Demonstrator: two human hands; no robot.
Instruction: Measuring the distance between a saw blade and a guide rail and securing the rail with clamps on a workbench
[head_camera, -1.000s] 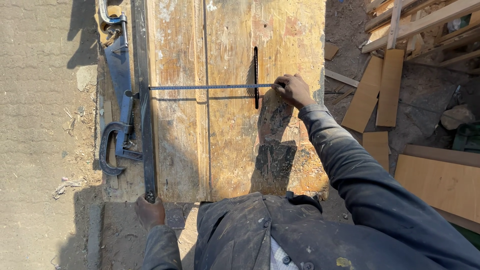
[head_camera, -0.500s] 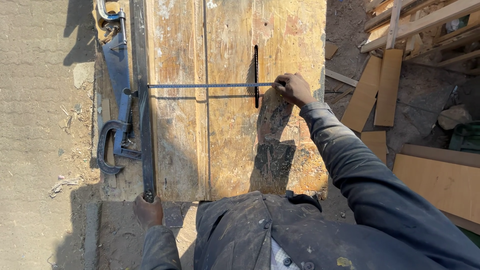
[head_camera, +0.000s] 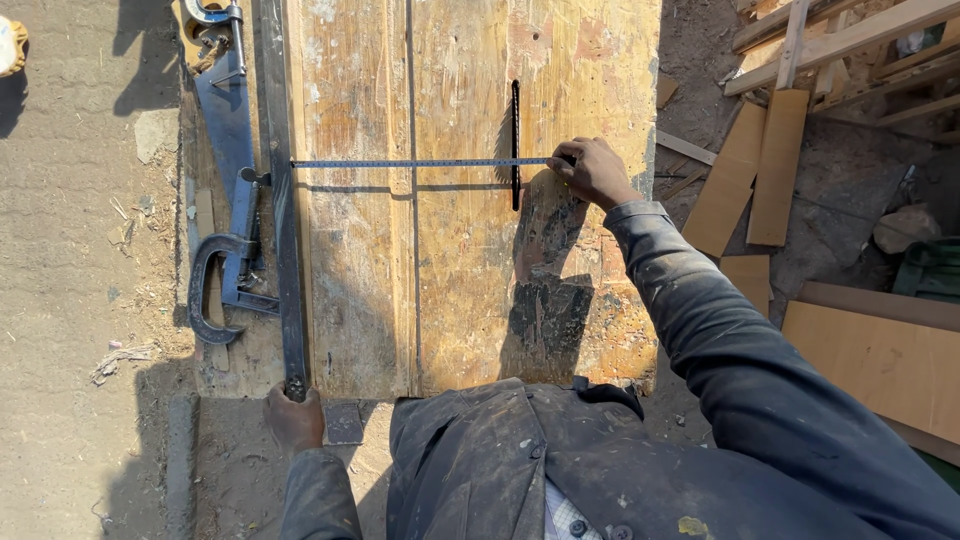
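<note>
1. Outdoors, a worn wooden saw table (head_camera: 460, 300) is seen from above, sunlit, on dusty ground.
2. A tape measure (head_camera: 420, 163) is pinched closed by the right hand (head_camera: 590, 172) at 1 o'clock, beside the blade slot (head_camera: 515, 145).
3. The tape is stretched to the metal fence rail (head_camera: 285, 200) at 10 o'clock, whose near end is gripped by the left hand (head_camera: 295, 420).
4. Nothing visibly differs from earlier frames.

Outdoor carpentry workshop: worn wooden saw table (head_camera: 470, 300) with blade (head_camera: 516, 140), clamps (head_camera: 215, 290) at left, cut boards (head_camera: 760, 170) on dirt at right.
</note>
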